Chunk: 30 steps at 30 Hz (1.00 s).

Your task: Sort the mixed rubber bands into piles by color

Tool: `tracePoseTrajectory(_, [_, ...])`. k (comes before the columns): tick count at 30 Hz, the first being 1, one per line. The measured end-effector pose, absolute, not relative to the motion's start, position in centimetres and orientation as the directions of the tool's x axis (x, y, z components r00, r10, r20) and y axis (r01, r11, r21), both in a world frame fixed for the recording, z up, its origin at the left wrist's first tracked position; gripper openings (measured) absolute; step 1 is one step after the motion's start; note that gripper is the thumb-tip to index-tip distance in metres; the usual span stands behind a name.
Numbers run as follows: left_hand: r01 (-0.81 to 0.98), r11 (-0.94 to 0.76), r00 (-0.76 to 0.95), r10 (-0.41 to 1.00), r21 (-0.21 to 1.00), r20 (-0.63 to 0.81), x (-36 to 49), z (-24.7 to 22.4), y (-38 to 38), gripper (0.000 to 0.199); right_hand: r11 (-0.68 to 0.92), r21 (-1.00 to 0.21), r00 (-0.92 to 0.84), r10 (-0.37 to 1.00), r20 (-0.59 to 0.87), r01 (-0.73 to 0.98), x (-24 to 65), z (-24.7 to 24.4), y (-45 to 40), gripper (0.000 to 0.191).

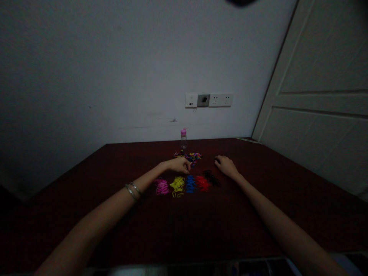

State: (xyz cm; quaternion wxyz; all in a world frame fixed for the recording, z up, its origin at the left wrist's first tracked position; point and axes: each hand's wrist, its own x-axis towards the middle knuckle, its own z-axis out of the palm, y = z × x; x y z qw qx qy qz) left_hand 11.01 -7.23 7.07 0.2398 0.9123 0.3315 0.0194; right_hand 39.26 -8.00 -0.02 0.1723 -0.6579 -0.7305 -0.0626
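Small bands lie on the dark red table [178, 226] in a row of colour groups: pink [162, 186], yellow [178, 184], blue [190, 184], red [202, 184] and black [212, 178]. Behind them is a mixed-colour pile [195, 156]. My left hand [180, 165], with bracelets on its wrist, is at the near edge of that pile, above the yellow and blue groups; its fingers are curled together, and anything between them is too small to make out. My right hand [225, 165] rests on the table right of the pile, fingers loosely spread and holding nothing visible.
A clear bottle with a pink cap [183, 138] stands behind the mixed pile, near the wall. Sockets [220, 100] are on the wall above the table. A pale panelled door [322, 99] is at the right.
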Motion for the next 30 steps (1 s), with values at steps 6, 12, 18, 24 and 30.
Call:
tracePoseTrajectory(6, [0.703,-0.523,0.507,0.844,0.481,0.176,7.8,6.6,-3.4,0.031,0.117,-0.136,-0.066,0.940,0.335,0.984,39.2,0.1,-8.1,0.035])
tracePoseTrajectory(12, [0.799,-0.298,0.157,0.942,0.522,0.298,3.0,4.3,-0.8,0.035,0.130,-0.150,-0.073,0.939,0.335,0.980,39.2,0.2,-8.1,0.036])
tracePoseTrajectory(18, [0.789,-0.123,-0.092,0.945,0.602,0.314,0.4,2.5,-0.3,0.034,0.111,-0.137,-0.058,0.939,0.340,0.984,39.1,0.0,-8.1,0.037])
tracePoseTrajectory(24, [0.684,-0.087,-0.217,0.924,0.724,0.316,-0.2,1.9,-0.2,0.037,0.124,-0.284,-0.022,0.942,0.335,0.951,39.9,0.1,-7.8,0.036])
tracePoseTrajectory(30, [0.564,-0.136,-0.238,0.918,0.815,0.318,-0.2,1.4,0.1,0.032,0.389,-0.428,-0.176,0.872,0.458,0.815,39.1,1.0,-7.5,0.027])
